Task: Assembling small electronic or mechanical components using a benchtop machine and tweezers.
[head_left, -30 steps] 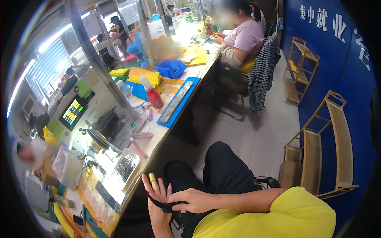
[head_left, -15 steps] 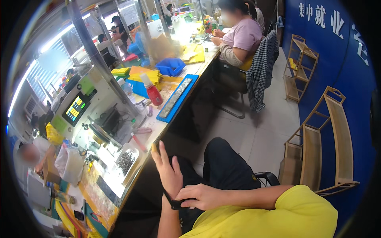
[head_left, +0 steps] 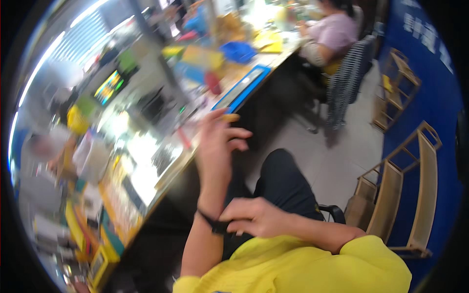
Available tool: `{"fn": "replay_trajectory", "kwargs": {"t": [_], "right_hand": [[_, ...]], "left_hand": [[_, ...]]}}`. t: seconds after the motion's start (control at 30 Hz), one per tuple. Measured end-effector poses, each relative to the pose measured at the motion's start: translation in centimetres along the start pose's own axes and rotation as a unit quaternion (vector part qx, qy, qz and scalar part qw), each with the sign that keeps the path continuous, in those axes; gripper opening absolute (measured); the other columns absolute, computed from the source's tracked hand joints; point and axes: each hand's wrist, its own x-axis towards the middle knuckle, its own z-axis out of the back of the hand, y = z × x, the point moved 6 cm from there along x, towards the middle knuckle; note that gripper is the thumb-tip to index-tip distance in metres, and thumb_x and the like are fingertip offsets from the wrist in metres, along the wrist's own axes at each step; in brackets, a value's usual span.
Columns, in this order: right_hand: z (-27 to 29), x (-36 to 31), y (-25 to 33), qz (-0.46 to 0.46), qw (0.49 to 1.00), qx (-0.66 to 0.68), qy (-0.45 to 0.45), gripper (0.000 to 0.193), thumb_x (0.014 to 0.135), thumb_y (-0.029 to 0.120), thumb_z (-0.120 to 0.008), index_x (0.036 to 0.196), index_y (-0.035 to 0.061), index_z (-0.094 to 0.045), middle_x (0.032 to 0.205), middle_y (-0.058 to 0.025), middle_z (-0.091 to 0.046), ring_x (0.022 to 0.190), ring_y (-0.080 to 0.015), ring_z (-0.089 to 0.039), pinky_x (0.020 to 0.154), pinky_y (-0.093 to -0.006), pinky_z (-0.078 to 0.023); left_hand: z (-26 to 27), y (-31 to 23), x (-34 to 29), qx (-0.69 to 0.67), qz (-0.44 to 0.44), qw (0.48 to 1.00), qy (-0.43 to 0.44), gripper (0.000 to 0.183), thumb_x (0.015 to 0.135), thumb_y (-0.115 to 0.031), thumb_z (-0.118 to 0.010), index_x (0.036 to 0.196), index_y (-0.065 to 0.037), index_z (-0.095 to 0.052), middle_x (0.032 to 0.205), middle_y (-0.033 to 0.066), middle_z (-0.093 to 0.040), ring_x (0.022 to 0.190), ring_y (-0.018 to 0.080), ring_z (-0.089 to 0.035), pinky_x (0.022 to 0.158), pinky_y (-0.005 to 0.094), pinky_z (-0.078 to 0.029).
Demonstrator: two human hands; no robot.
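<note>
While the left hand (head_left: 217,149) is raised beside the front edge of the workbench (head_left: 290,47), with its fingers apart and loosely bent and one fingertip wrapped in yellow, the black wristband (head_left: 210,220) below it is pinched between the thumb and fingers of the right hand (head_left: 256,217), to the right of the workbench. A long blue tray (head_left: 251,92) is laid along the workbench's front edge, blurred.
</note>
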Motion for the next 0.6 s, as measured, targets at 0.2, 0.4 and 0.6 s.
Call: {"fn": "replay_trajectory", "kwargs": {"t": [0.2,0.4,0.6], "right_hand": [[-0.2,0.6,4.1,0.127,0.955,-0.267,-0.020,0.022,0.089,0.009,-0.077,0.110,0.0035,-0.074,0.102,-0.0063,-0.075,0.097,-0.0310,-0.068,0.094,-0.0401,-0.049],[-0.7,1.7,1.4,-0.096,0.987,-0.118,0.055,0.033,0.100,0.029,-0.074,0.112,-0.0015,-0.072,0.098,-0.0114,-0.074,0.086,-0.0178,-0.067,0.077,-0.0309,-0.052],[-1.5,3.2,0.4,-0.228,0.952,0.195,0.068,0.029,0.108,0.020,-0.061,0.121,-0.0057,-0.067,0.089,-0.0029,-0.073,0.082,-0.0056,-0.064,0.065,-0.0216,-0.049]], "left_hand": [[1.1,6.0,0.0,0.513,-0.111,0.828,0.199,0.020,0.098,-0.005,-0.057,0.113,-0.004,-0.070,0.118,0.0177,-0.064,0.097,0.0398,-0.069,0.088,0.0453,-0.057],[0.1,6.2,-1.9,0.673,-0.165,0.687,0.220,0.014,0.087,-0.002,-0.064,0.101,-0.003,-0.066,0.107,0.0150,-0.064,0.096,0.0360,-0.071,0.076,0.0458,-0.060],[-0.2,10.9,-4.7,0.755,-0.167,0.571,0.276,0.009,0.084,-0.012,-0.074,0.091,-0.006,-0.073,0.094,0.0101,-0.070,0.088,0.0245,-0.074,0.068,0.0357,-0.062]]}}
